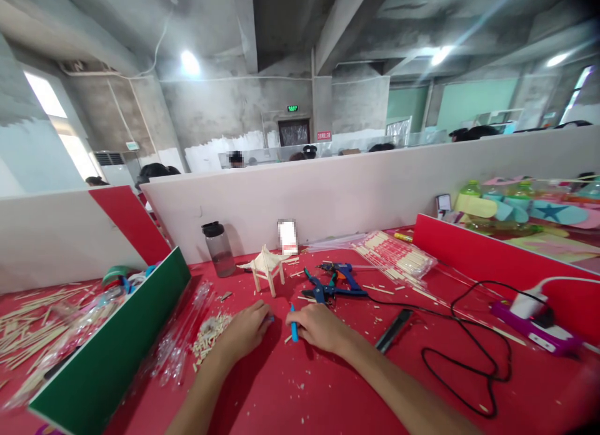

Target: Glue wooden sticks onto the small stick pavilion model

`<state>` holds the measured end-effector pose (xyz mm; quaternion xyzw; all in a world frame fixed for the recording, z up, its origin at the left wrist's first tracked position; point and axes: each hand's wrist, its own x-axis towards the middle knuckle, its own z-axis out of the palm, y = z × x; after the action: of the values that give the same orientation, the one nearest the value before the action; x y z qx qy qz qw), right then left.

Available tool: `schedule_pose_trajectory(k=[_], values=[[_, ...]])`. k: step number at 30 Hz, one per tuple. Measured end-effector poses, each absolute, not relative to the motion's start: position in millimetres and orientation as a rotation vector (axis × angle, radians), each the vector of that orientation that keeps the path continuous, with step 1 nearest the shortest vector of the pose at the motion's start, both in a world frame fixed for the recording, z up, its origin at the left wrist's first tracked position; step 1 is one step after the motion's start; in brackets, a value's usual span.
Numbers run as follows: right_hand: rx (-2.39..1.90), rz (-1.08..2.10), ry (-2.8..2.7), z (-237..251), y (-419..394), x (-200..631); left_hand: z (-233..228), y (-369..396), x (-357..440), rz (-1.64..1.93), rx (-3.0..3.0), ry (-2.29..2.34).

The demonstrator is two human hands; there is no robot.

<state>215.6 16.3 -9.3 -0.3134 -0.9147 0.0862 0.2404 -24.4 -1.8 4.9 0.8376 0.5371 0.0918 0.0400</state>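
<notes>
The red worktop (300,385) lies nearest the camera and carries all items. A green divider board (112,354) stands at its left edge. Both forearms reach forward over the worktop. The left hand (246,329) rests knuckles-up, fingers curled; what it grips cannot be told. The right hand (319,327) is clamped on a blue craft knife (293,325). The knife is slim and bright blue; its long axis runs roughly upright in the view, tip pointing away from the person. It lies between the two hands, at the right hand's fingertips. Beyond stand a small stick-built frame (268,269), blue pliers (323,291) and a blue glue gun (344,275).
</notes>
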Motion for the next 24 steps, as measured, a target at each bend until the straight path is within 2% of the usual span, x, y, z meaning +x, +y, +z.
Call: schedule_pose_trajectory(k=[4,10,12,24], values=[[-0.817,0.369,-2.402,-4.0,15.4,217.8,7.2,-2.6,-23.1,0.403,2.548,1.584],[-0.728,1.038,-1.817,7.7,19.5,221.0,19.0,-6.7,-16.4,0.779,2.416,1.373],[-0.707,1.147,-1.647,8.3,23.2,222.2,25.1,-9.0,-12.0,0.856,2.37,1.362],[-0.614,1.223,-1.521,1.7,32.6,219.9,25.3,-10.1,-0.7,0.945,2.252,1.273]])
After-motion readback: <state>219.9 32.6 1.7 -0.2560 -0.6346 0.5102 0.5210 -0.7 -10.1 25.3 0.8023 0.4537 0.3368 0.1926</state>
